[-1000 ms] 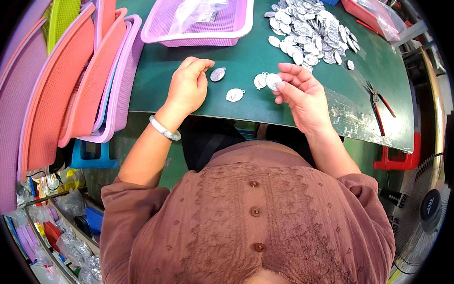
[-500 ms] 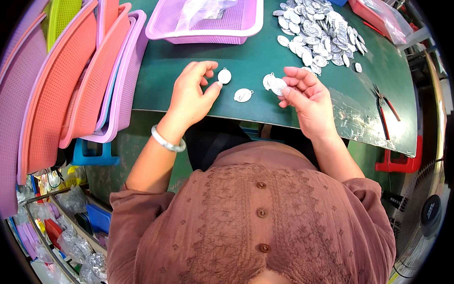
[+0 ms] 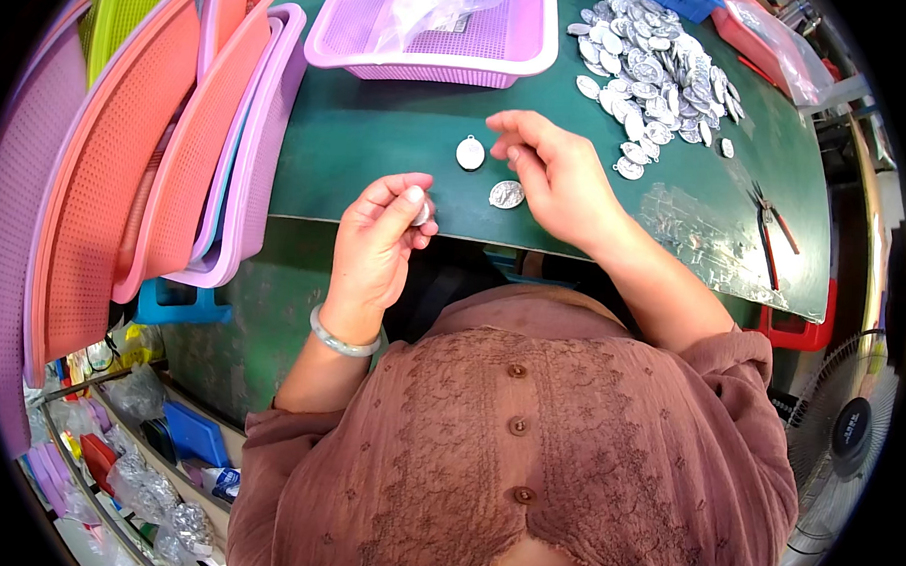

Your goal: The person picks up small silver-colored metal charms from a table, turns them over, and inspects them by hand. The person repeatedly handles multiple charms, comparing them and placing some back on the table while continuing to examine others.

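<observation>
My left hand (image 3: 375, 235), with a pale bangle (image 3: 343, 339) on its wrist, pinches a silvery oval medal (image 3: 421, 215) near the table's front edge. The fingers cover most of that medal, so I cannot tell whether there is more than one. To its right, my right hand (image 3: 566, 182) hovers over the table with fingers stretched to the left and thumb apart, holding nothing I can see. Between the hands lie two loose medals: a smooth-looking one (image 3: 469, 153) with a small loop on top, and one with a raised pattern (image 3: 507, 194) close under the right fingers.
A heap of silvery oval medals (image 3: 660, 71) spreads over the green table (image 3: 378, 131). Pliers (image 3: 771, 229) with red handles lie at the right. A purple basket (image 3: 430, 73) holding a plastic bag stands at the back; stacked baskets (image 3: 193, 144) rise on the left. A fan (image 3: 852, 432) stands at lower right.
My left hand has drawn back toward the table's front edge and now holds a medal. My right hand has swung left and no longer holds its medals. The two loose medals stay on the table.
</observation>
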### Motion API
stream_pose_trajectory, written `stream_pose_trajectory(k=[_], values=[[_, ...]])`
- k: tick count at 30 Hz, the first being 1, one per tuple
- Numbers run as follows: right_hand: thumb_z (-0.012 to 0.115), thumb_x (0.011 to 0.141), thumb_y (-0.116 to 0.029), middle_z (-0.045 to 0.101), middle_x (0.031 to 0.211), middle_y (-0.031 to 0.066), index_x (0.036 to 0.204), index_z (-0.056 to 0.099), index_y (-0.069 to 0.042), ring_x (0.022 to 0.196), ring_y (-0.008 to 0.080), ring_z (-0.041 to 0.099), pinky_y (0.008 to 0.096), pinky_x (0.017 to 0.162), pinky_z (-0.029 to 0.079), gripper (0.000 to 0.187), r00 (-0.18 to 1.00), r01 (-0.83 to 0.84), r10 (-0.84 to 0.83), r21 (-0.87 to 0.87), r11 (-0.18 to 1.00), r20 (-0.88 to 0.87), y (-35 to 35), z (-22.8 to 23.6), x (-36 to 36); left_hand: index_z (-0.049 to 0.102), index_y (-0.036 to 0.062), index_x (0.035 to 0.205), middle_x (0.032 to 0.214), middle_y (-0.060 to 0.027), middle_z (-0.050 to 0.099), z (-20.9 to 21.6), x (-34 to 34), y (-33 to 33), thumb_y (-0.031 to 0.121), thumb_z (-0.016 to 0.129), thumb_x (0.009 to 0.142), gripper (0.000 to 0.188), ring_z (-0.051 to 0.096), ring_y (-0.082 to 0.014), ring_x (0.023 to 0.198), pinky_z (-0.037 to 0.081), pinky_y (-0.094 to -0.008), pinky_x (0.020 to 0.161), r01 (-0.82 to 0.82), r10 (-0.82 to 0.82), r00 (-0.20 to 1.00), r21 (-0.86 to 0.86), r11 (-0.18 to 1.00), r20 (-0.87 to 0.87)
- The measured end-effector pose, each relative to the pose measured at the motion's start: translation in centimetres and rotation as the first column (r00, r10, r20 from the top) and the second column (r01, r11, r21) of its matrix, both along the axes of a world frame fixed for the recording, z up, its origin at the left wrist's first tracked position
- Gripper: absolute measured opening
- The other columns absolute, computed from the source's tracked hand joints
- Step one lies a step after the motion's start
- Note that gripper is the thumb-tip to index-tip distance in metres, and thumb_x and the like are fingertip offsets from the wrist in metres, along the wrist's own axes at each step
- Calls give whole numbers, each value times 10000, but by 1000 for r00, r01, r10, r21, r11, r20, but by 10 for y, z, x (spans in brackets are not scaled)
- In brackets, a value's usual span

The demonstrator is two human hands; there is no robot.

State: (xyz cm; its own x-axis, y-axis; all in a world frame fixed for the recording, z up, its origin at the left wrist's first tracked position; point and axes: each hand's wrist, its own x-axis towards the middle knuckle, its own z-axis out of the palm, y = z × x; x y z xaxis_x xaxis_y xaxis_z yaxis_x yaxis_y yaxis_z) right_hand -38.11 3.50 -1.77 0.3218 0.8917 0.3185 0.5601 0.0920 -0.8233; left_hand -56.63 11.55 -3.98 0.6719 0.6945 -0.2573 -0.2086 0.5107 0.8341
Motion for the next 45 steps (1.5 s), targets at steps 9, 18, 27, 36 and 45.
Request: stream_pose_trajectory(k=[9, 18, 27, 36, 45], values=[[591, 730, -14, 585, 897, 125, 1066, 519, -20, 773, 263, 576, 335, 697, 464, 343, 945, -84, 116, -114, 990, 307, 23, -9, 3, 529, -17, 1006, 891, -100, 586, 0, -11, 0, 55, 467, 878, 160, 614, -195, 791, 517, -272, 672, 15, -12, 998, -49, 999, 67], [610, 715, -33, 587, 929, 113, 1059, 531, -30, 855, 302, 551, 366, 736, 461, 354, 846, -176, 220, -136, 975, 485, 25, -7, 2, 442, -52, 1121, 997, -181, 570, 6, -7, 6, 74, 428, 884, 268, 592, -255, 890, 501, -350, 800, 80, -47, 984, -193, 978, 172], [554, 808, -26, 622, 833, 84, 1139, 491, 19, 727, 89, 576, 233, 637, 477, 339, 939, -132, 86, -119, 984, -332, 15, -6, -2, 455, -19, 1140, 969, -137, 578, 10, 11, 3, 93, 481, 879, 286, 591, -193, 838, 502, -287, 725, 81, -74, 995, -110, 991, 73], [537, 805, 43, 602, 895, 90, 1199, 421, 27, 786, 111, 579, 237, 692, 485, 411, 815, -239, 201, 0, 971, -543, -5, 8, -12, 552, 17, 935, 781, -32, 581, 8, 26, 0, 80, 516, 874, 95, 524, -80, 605, 420, -195, 519, 90, -80, 991, -97, 991, 104], [543, 807, 50, 594, 893, 85, 1192, 423, 17, 808, 115, 580, 240, 716, 485, 404, 774, -246, 233, 60, 967, -589, -18, 13, -10, 552, 29, 910, 758, -12, 567, 17, 31, -9, 120, 521, 875, 102, 498, -63, 584, 394, -179, 503, 152, -144, 987, -110, 982, 76]])
